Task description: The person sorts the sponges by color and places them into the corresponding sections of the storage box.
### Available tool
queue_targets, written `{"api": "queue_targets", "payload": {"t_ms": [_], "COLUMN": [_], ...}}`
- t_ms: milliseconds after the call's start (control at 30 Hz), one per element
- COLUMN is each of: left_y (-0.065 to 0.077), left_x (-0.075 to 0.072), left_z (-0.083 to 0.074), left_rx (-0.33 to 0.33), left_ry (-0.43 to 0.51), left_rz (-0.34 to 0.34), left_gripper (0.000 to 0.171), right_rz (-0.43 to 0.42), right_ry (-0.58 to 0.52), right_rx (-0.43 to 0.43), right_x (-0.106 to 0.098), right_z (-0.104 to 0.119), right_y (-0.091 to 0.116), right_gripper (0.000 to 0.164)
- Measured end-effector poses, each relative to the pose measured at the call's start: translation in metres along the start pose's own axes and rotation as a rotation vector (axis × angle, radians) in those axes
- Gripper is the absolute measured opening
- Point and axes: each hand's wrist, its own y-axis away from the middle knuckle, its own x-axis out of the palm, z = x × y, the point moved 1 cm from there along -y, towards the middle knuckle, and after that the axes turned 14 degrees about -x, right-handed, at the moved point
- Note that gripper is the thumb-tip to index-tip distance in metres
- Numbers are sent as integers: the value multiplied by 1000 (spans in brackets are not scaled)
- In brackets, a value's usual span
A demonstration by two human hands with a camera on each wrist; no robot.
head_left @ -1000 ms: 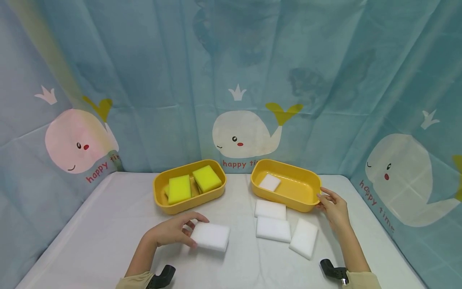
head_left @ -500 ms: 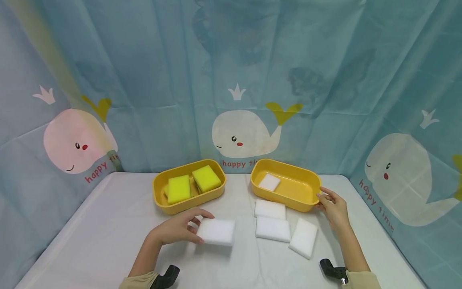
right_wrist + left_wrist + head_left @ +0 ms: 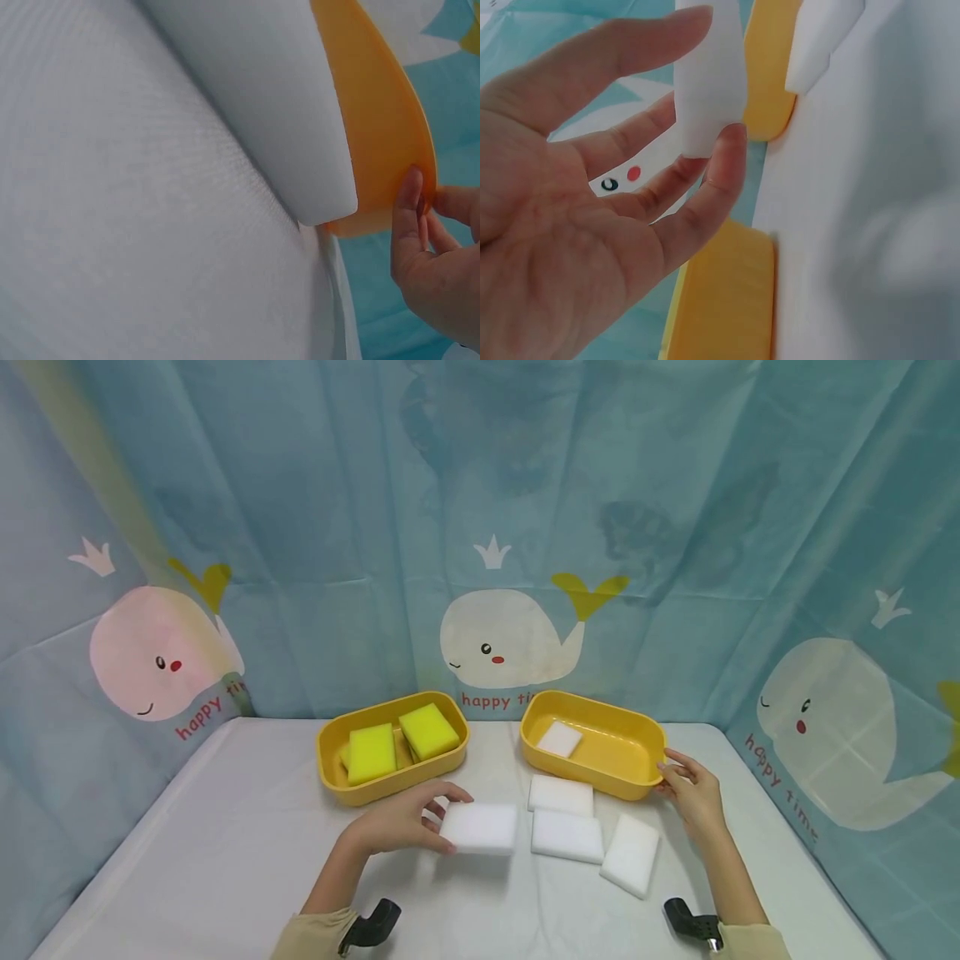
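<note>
My left hand (image 3: 405,821) grips a white sponge block (image 3: 480,828) by its left end, raised over the table with a shadow beneath. In the left wrist view the thumb and fingertips pinch the sponge (image 3: 711,90) by its faces. My right hand (image 3: 697,797) holds the right end of a yellow tray (image 3: 618,758); in the right wrist view the thumb and fingers pinch its rim. Inside that tray, toward its left end, lies one small white sponge (image 3: 559,739). Three more white sponges lie before it: one (image 3: 561,795) against its front, one (image 3: 567,836) nearer, one (image 3: 631,856) slanted at right.
A second yellow tray (image 3: 390,785) stands at the back left, holding green-yellow sponges (image 3: 372,753). Behind both trays hangs a blue curtain (image 3: 337,610) with whale prints. White cloth (image 3: 210,843) covers the table.
My left hand has carried the white sponge to the right and slightly away from me, toward the loose sponges. My right hand and both trays have stayed in place.
</note>
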Motion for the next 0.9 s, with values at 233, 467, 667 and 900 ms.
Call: {"api": "queue_targets", "payload": {"t_ms": [233, 467, 667, 900], "left_y": [-14, -25, -35, -45], "left_x": [9, 17, 26, 34], "left_z": [-11, -20, -30, -43], "left_rx": [5, 1, -13, -18], "left_ry": [4, -21, -22, -26], "left_rz": [-32, -78, -118, -147], "left_gripper": [58, 58, 57, 56], "right_rz": [-2, 4, 0, -5], "right_ry": [0, 1, -8, -27], "right_rx": [0, 12, 19, 27], "right_x": [-1, -1, -1, 0], "right_z": [0, -1, -2, -1], "right_y": [0, -1, -1, -1], "right_gripper": [54, 54, 55, 55]}}
